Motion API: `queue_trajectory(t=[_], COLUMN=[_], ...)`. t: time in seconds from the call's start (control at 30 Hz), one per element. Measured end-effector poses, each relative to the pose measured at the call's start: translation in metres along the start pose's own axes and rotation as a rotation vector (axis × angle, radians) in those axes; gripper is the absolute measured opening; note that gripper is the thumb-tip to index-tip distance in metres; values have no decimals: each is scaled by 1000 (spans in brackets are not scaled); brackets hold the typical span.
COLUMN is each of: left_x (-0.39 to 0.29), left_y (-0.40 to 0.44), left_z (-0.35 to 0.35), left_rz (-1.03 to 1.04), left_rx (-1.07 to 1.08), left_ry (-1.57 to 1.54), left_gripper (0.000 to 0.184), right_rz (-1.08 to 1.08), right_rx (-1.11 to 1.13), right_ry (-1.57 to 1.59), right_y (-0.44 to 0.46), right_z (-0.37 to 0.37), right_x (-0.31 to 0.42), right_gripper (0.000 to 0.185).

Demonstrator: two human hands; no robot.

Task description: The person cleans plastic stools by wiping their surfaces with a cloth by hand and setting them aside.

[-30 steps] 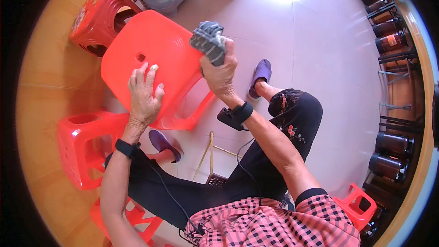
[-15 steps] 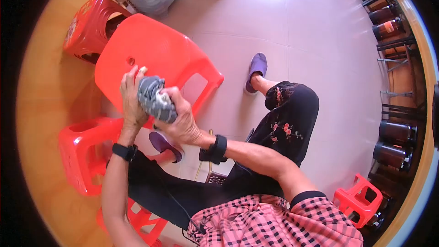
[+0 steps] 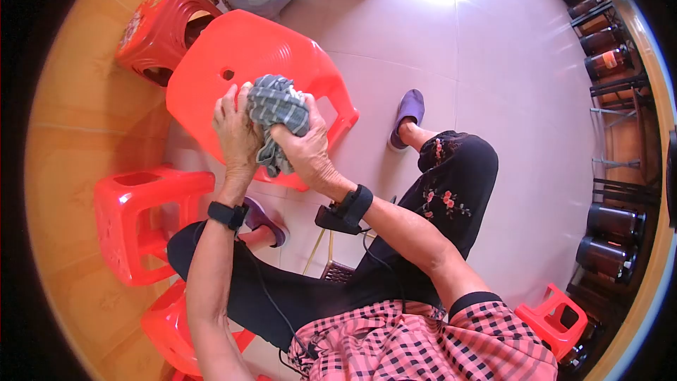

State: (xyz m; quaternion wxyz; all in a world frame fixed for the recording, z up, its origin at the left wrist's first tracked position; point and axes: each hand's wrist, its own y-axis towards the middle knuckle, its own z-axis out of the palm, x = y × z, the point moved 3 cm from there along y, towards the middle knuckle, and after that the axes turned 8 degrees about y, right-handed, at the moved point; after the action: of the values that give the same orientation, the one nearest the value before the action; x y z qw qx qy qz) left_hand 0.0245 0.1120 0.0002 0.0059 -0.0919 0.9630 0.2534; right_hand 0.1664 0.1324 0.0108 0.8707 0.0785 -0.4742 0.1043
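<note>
Gripped in your right hand (image 3: pixel 310 155): bunched cloth (image 3: pixel 280 104), over the red stool (image 3: pixel 261 42)'s near edge. Left hand (image 3: pixel 236 130) sits beside it (thumb hidden, can't tell its hold). Loose folds could snag fingers; lopsided pressure could tip the stool.

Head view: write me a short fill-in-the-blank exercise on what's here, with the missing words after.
The crumpled cloth in the right hand is ____ with pale lines.
The plastic stool nearest the cloth is ____.
Black wristbands circle ____ wrists.
Flowers show on the black trousers' ____ leg.

Missing words: gray; red; both; right.
</note>
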Motion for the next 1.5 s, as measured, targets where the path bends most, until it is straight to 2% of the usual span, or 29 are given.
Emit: queue_trajectory(t=[0.2,0.27,0.4,0.47,0.5,0.57,0.6,0.67,0.77,0.87,1.17,1.23,1.3,1.37,1.43,1.47,1.5], left_x=[-7,7,66,105,121,154,157,165,182,206,179,184,181,162,138,146,140], left_y=[13,26,61,76,79,84,87,90,89,98,51,19,-5,-10,-12,-21,-17], left_z=[9,11,7,4,6,14,12,16,36,51,13,0,-15,-38,-64,-58,-60], left_rz=[-7,108,131,132,129,-96,-105,-288,-231,-271,-431,-472,-444,-424,-610,-385,-382], left_rx=[-66,35,94,-30,-32,10,6,87,117,134,131,134,131,150,454,259,256], left_ry=[-28,-109,-74,209,222,207,215,207,133,-5,-34,16,19,35,82,184,184], left_gripper=[42,40,41,44,44,49,49,56,62,69,76,76,75,74,69,60,60], right_rz=[-5,19,-21,-2,-1,16,-22,-13,19,65,93,8,-56,-31,-55,10,77], right_rx=[-47,-52,-72,-70,-60,-76,-81,-70,-61,-74,-78,-84,-98,-88,-75,-117,-158], right_ry=[64,130,97,26,36,-12,-75,-49,-34,-93,-152,-42,-77,161,224,258,289], right_y=[20,22,26,26,26,26,24,24,26,26,27,30,42,66,80,81,81], right_z=[-12,-12,-9,-7,-5,-5,-2,1,5,7,1,0,-7,-19,-32,-39,-44], right_x=[1,1,4,7,8,8,16,18,17,20,26,19,21,19,3,-4,-10], right_gripper=[34,34,34,33,33,33,32,31,32,33,32,32,31,28,34,39,44])
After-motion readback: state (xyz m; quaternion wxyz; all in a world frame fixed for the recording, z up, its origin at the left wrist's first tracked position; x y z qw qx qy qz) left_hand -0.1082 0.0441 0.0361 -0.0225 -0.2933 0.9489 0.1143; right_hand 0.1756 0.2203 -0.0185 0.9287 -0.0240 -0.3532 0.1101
